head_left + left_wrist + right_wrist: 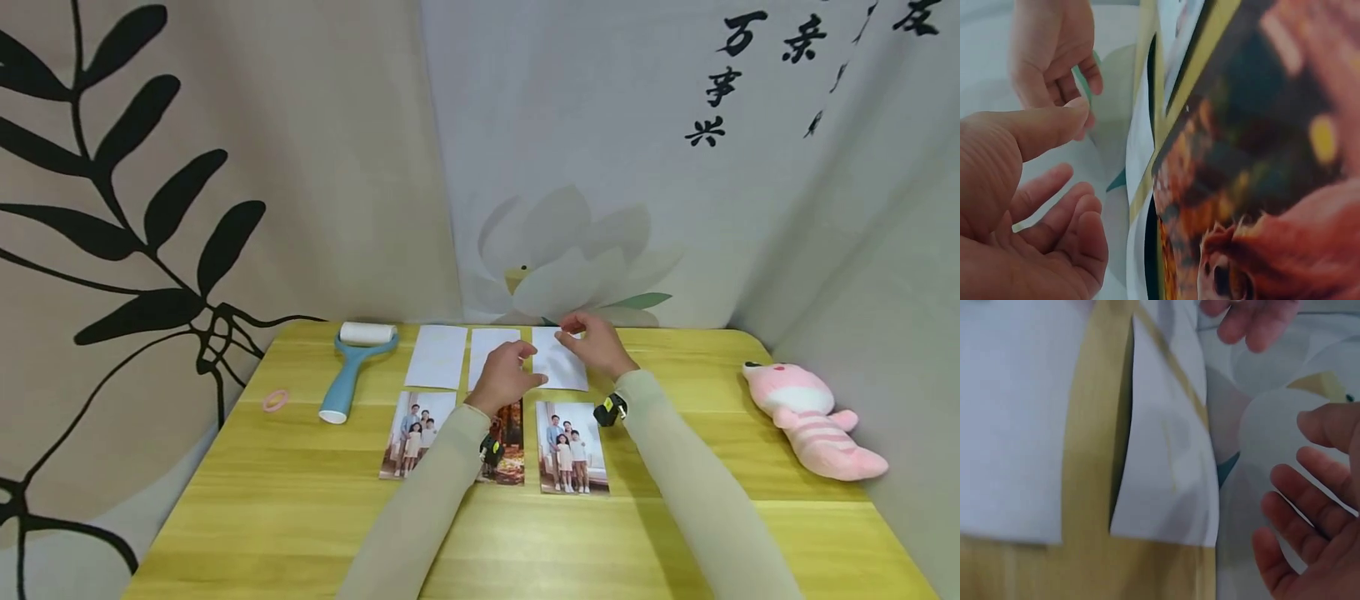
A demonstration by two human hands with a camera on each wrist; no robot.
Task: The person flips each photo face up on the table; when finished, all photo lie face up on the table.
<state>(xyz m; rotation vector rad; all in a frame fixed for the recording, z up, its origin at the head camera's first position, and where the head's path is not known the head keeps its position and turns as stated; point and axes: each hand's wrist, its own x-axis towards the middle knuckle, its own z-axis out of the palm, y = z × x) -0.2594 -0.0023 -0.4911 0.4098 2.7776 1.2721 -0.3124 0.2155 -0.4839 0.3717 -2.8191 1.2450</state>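
Note:
My left hand [508, 377] hovers over the middle of the cards with thumb and fingers apart, holding nothing. Farther right, my right hand [597, 343] is above the right white card [561, 367], its fingers loosely bent and nothing visible between them. Two more white cards, the left one [437, 357] and the partly covered middle one [491, 340], lie in the same back row. In front lie a left family photo [401, 429], a right family photo [573, 454] and a middle autumn-coloured photo [513, 446], which my left arm partly hides. The left wrist view shows that autumn photo [1260, 156] close up.
A blue-handled roller [345, 383] with a white head lies on the wooden table [300, 517] at the back left. Near it is a pink ring [275, 401]. A pink plush toy [813, 421] rests at the right edge. A printed curtain [337, 167] hangs behind.

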